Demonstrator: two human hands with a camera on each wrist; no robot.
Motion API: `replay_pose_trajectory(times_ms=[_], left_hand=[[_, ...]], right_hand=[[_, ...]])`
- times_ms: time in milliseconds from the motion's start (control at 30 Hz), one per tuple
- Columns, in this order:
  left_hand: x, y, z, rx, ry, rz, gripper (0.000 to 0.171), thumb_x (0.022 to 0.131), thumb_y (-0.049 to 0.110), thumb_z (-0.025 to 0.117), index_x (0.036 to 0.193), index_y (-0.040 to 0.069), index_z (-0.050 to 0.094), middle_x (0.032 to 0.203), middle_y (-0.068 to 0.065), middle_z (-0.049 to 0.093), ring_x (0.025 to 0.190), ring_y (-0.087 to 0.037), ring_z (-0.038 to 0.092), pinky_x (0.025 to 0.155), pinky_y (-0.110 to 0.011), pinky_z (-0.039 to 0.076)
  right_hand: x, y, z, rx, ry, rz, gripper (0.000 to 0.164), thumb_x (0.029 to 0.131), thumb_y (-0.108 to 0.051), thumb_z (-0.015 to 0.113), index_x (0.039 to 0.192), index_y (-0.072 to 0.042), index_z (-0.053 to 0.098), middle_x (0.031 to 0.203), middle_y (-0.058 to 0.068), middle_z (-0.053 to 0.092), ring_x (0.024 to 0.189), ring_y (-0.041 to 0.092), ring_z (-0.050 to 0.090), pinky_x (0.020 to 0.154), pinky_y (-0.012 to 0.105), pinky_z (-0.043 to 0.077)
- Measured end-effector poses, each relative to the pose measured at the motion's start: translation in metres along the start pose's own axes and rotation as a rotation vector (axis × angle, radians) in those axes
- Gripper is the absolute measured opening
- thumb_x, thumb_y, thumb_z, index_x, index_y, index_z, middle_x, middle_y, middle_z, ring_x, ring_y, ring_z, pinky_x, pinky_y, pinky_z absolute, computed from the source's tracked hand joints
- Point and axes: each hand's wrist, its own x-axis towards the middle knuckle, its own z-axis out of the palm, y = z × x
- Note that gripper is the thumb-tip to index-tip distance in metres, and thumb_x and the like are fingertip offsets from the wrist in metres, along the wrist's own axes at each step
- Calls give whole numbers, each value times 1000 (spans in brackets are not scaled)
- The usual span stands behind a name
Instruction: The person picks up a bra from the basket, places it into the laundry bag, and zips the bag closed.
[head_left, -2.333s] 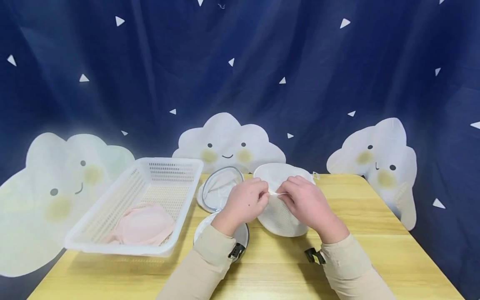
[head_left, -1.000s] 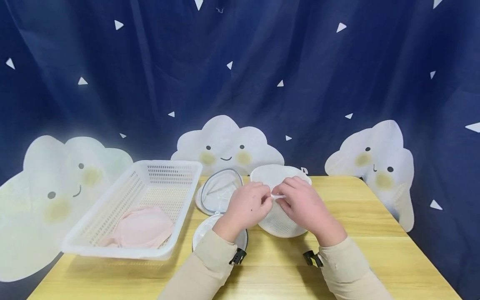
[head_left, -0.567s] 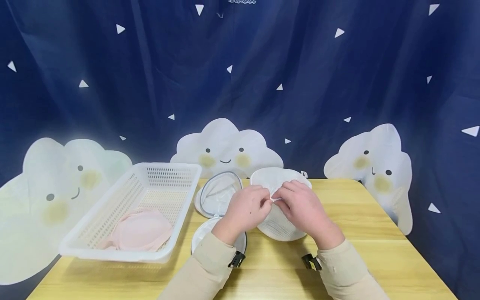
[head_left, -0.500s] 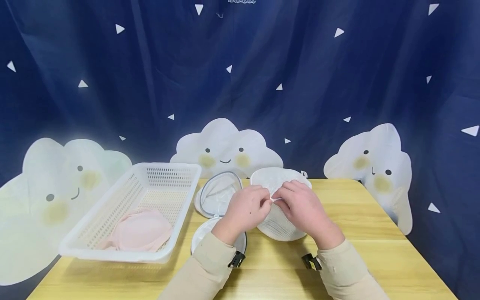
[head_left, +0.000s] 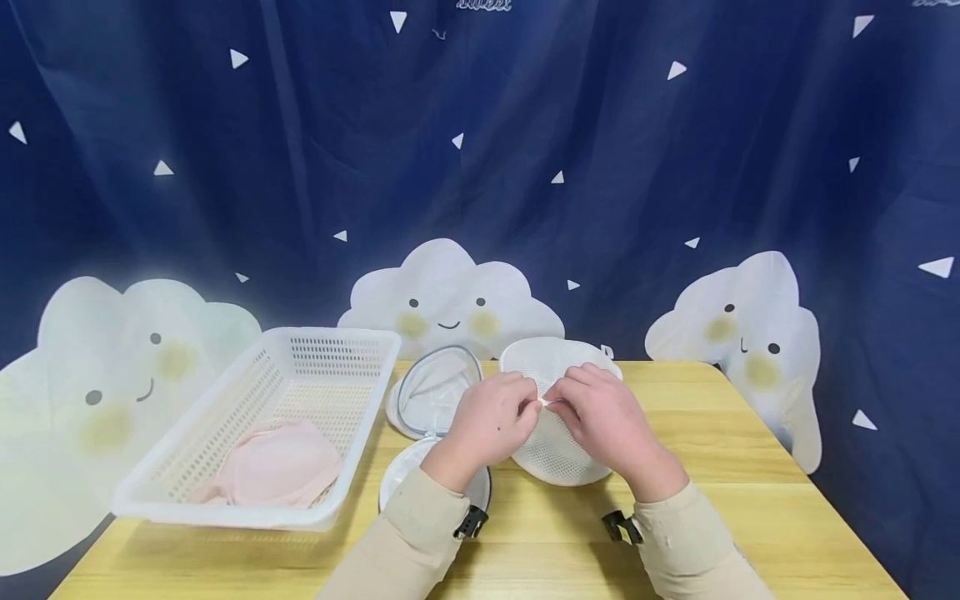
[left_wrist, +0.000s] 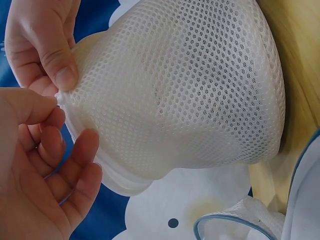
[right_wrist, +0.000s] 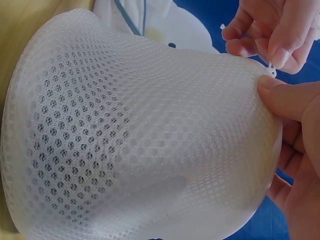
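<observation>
A white mesh laundry bag (head_left: 562, 454), rounded and puffed out, stands on the table in the head view, with both hands at its near upper rim. My left hand (head_left: 498, 417) pinches a small white zipper pull (right_wrist: 271, 67) between thumb and forefinger, its other fingers loosely bent. Right beside it, my right hand (head_left: 607, 417) grips the bag's zipped edge, thumb on the mesh and fingers behind, as the left wrist view shows. The fingertips of both hands nearly meet. What the bag holds cannot be made out through the mesh.
A white plastic basket (head_left: 375, 417) at the left holds a pale pink bra (head_left: 281, 467). Between it and the bag lie an opened mesh bag with blue-grey trim (head_left: 438, 387) and a round white piece (head_left: 397, 475), partly under my left forearm. The wooden table (head_left: 750, 517) ends before a blue curtain.
My hands have drawn slightly closer together at the bag's rim, still holding the zipper pull and the edge. The head view has tilted up a little. The basket and bra stay put.
</observation>
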Motion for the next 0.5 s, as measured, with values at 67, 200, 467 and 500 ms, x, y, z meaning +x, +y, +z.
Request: replay_pose_trajectory(times_ms=[67,200,467,500], left_hand=[[-1,0,-1,-3,3,5,30,91,23,64,69,23,45,68,9,41,63,-10,45,55,-27,36],[-1,0,-1,-14,3,11,29,92,21,63,69,22,44,69,8,41,62,-11,44,54,-27,36],[1,-5,0,-13,-1,-21,28,91,20,60,69,22,43,70,8,41,62,-11,44,54,-28,36],[0,-5,0,-11,3,-27,28,91,19,60,69,22,42,70,8,42,62,-11,44,54,-28,36]], right_hand=[[0,0,0,3,4,0,19,78,-6,85,87,-15,71,81,-7,60,79,17,57,75,35,48],[-1,0,0,9,14,-3,18,78,-5,84,86,-15,70,81,-6,60,78,18,57,74,35,48],[1,3,-2,18,25,-3,18,79,-4,83,86,-15,70,81,-6,60,79,18,57,73,35,48],[1,4,-3,21,31,1,19,79,-4,83,86,-15,69,81,-6,60,79,18,57,73,34,48]])
